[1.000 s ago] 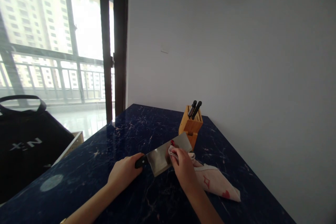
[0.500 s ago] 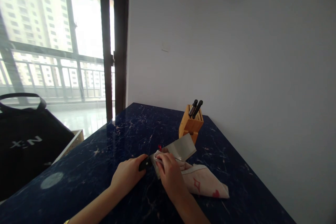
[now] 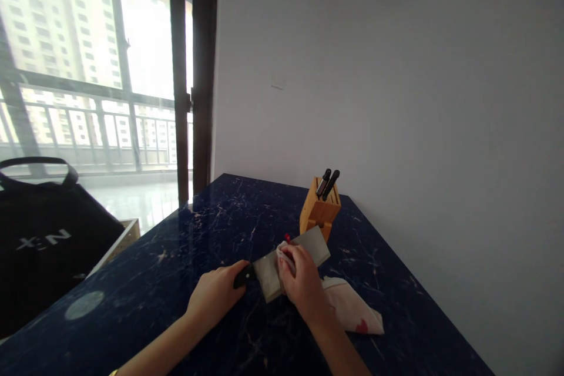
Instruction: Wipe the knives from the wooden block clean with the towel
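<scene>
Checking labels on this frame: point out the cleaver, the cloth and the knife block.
Cleaver (image 3: pixel 268 276): head view, on the blade's near part, toward the handle.
Cloth (image 3: pixel 353 308): head view, on its loose part, beyond the grip.
Knife block (image 3: pixel 321 210): head view, on its upper front face.

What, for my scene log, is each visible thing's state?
Rectangular steel cleaver with black handle, gripped, blade partly covered
Pale pink patterned cloth, pinched, bunched
Angled wooden block, standing, holding two black-handled utensils
Black fabric bag, strap raised
Left hand, closed around cleaver
Right hand, closed on cloth
</scene>
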Available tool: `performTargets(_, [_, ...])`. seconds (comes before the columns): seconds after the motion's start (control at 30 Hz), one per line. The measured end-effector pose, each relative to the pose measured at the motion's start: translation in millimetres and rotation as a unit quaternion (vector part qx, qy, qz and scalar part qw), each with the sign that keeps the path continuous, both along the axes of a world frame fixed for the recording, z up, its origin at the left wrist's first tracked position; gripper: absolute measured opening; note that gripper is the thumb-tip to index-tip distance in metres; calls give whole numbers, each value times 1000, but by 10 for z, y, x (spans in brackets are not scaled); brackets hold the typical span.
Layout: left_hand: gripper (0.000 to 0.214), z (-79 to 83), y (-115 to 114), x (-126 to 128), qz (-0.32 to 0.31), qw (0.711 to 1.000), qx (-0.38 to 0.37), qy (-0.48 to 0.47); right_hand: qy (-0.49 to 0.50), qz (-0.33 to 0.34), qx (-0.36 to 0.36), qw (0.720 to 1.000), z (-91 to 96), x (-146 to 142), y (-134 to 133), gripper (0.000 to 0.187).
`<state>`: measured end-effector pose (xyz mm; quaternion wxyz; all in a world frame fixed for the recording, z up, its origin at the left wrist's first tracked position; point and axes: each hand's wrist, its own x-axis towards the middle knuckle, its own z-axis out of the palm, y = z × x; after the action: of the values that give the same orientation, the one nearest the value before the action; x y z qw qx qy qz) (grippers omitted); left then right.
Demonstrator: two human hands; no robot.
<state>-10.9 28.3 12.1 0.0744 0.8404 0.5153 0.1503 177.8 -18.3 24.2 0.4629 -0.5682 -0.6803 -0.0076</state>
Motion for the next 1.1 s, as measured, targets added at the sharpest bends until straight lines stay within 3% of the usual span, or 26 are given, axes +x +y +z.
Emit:
performTargets(0.1, [34, -9, 8, -29, 4, 1000, 12, 4, -85, 75, -38, 993, -12, -153, -92, 32])
performTargets(0.2, [34, -3, 8, -48, 4, 1000, 23, 3, -111, 106, -60, 986, -14, -222, -135, 35])
performTargets(0.47, [34, 86, -59, -10, -18, 1000, 16, 11, -40, 53, -3, 998, 36, -175, -79, 29])
performTargets(0.63, [34, 115, -69, -3, -13, 1000, 10, 19, -60, 91, -14, 994, 16, -232, -103, 33])
performTargets(0.8, [37, 102, -62, -3, -6, 1000, 1, 28, 16, -8, 28, 999, 33, 40, -11, 26])
performTargets(0.97, [38, 63, -46, -7, -20, 1000, 4, 21, 96, -121, 55, 986, 79, 421, 47, 25])
performTargets(1.1, [38, 48, -34, -7, -17, 1000, 9, 18, 90, -140, 54, 985, 84, 411, 34, 26])
